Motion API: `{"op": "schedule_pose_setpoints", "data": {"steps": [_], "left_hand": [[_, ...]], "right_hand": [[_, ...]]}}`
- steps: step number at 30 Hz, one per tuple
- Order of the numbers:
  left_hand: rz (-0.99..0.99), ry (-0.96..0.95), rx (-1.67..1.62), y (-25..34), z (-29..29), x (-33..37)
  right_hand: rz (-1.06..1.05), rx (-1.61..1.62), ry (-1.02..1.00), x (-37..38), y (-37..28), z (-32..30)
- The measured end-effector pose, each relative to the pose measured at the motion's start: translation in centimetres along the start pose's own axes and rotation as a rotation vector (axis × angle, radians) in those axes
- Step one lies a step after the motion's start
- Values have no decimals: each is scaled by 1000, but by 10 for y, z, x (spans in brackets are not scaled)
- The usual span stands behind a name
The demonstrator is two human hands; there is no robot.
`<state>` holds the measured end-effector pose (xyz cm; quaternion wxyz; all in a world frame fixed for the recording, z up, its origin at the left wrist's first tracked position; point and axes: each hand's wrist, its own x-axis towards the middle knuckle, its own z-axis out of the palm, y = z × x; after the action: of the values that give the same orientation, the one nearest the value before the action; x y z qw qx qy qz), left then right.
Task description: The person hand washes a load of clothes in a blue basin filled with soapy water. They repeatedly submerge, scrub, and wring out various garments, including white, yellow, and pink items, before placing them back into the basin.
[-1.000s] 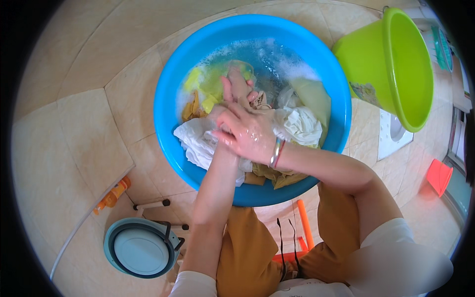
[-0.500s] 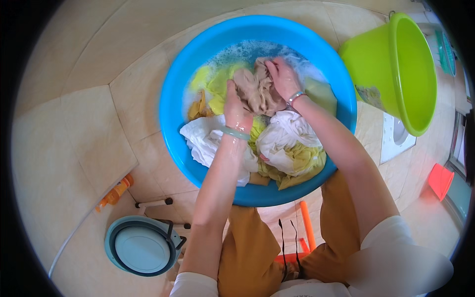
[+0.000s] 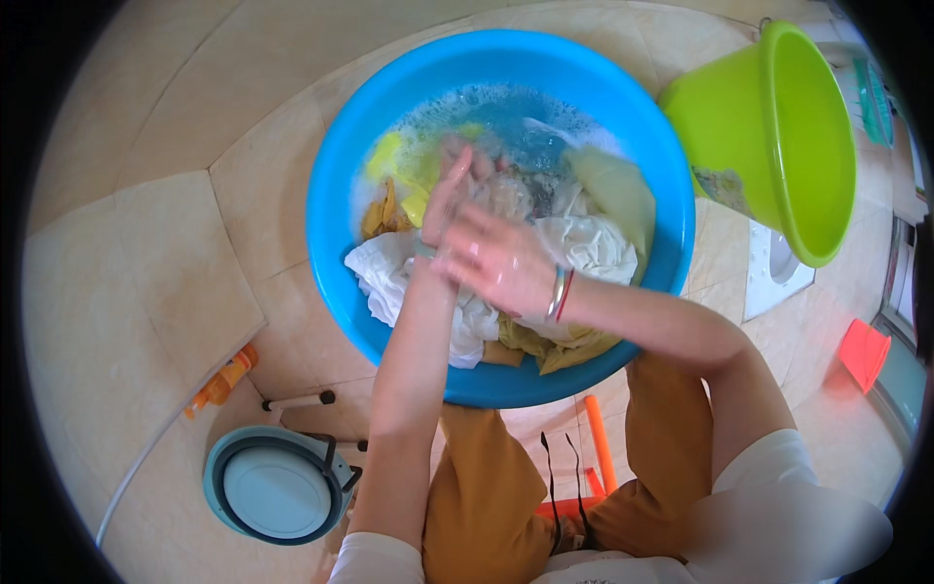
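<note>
My left hand point(image 3: 453, 187) is over the soapy water in the blue basin point(image 3: 329, 282), fingers stretched out. A pale green bangle point(image 3: 425, 249) sits at its wrist. My right hand point(image 3: 501, 261), somewhat blurred, lies across the left wrist with its fingers extended over it, holding no cloth. A white cloth point(image 3: 381, 274) is below the left hand, and another white cloth point(image 3: 593, 248) is right of the right hand. Yellow cloth point(image 3: 416, 200), a mustard piece point(image 3: 381, 216) and a pale olive cloth point(image 3: 623, 200) lie in the water. The beige cloth is mostly hidden underwater.
A lime-green bucket point(image 3: 730, 127) lies tipped at the right, beside a white floor fixture point(image 3: 773, 277). At the lower left are a folding basin point(image 3: 277, 494) and an orange bottle point(image 3: 229, 375). A red plastic piece point(image 3: 864, 355) is far right.
Both hands have let go of the beige cloth, which has sunk into the water. My right hand has swung left and down onto the left wrist.
</note>
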<state>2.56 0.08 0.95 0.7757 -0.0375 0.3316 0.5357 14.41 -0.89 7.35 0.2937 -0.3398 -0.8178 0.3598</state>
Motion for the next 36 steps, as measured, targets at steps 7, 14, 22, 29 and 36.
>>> {"op": "schedule_pose_setpoints", "data": {"steps": [7, 14, 22, 29, 36], "left_hand": [[-108, -433, -304, -14, -30, 21], [213, -167, -129, -20, 1, 7], [132, 392, 42, -12, 29, 16], [289, 320, 32, -16, -18, 25], [234, -12, 83, -10, -24, 24]], "right_hand": [[-132, -162, 87, 24, -19, 13], [-133, -208, 188, 47, 16, 11], [492, -254, 158, 24, 145, -1], [425, -395, -139, 9, 129, -13], [43, -356, 25, 22, 92, 3]]}}
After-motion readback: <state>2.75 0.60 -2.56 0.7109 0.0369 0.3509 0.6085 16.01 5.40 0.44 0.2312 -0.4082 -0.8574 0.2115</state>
